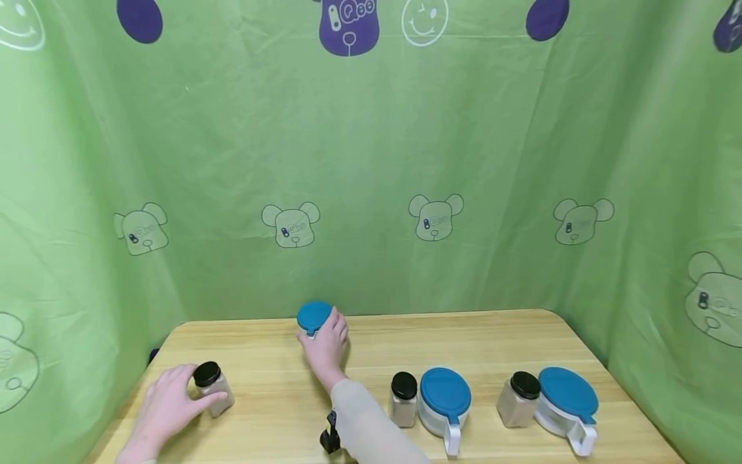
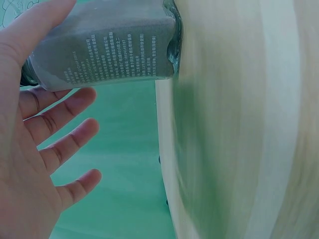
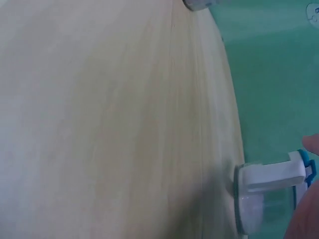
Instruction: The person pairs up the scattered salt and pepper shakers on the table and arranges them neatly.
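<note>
At the left of the table, my left hand (image 1: 165, 407) holds a square seasoning jar (image 2: 109, 57) with a black cap (image 1: 207, 373). In the left wrist view the thumb lies along one side, a finger reaches the other near the cap, and the remaining fingers are spread. Printed text covers the jar's side. By the table's back edge, my right hand (image 1: 326, 348) grips a clear seasoning pot with a blue lid (image 1: 313, 316), thumb and fingers on opposite sides of the lid. The right wrist view shows its white handle (image 3: 271, 175); most of that hand is out of frame there.
To the right of my right forearm stand a black-capped jar (image 1: 404, 401) and a blue-lidded pot (image 1: 445, 396). Farther right is another such pair, a jar (image 1: 518, 406) and a pot (image 1: 568, 396). A green printed curtain (image 1: 371, 161) surrounds the wooden table (image 1: 278, 412).
</note>
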The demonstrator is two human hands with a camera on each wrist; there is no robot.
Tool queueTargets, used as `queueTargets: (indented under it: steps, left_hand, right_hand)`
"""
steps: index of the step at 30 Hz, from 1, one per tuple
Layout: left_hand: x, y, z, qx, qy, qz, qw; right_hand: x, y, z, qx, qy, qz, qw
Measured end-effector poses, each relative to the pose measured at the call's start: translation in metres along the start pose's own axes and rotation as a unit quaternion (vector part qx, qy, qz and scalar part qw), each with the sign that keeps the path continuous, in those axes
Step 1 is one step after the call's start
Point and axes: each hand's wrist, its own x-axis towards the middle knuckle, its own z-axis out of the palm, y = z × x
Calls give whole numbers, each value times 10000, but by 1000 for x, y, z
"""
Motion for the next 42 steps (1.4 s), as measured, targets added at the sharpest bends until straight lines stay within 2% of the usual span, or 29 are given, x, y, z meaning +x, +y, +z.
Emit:
queueTargets:
  steps: [7, 19, 26, 42]
  left_hand:
    - [2, 0, 4, -44, 18, -6, 10000]
    - [5, 2, 4, -96, -113, -109, 9998]
    - [6, 0, 7, -90, -146, -104, 9998]
    - [3, -4, 4, -145, -152, -214, 9996]
  right_hand:
    - [7, 8, 7, -200, 188, 24, 9996]
    - [16, 9, 14, -396, -4, -195, 9990]
    - [20, 14, 19, -597, -38, -141, 9981]
    - [15, 16, 23, -177, 82, -219, 9996]
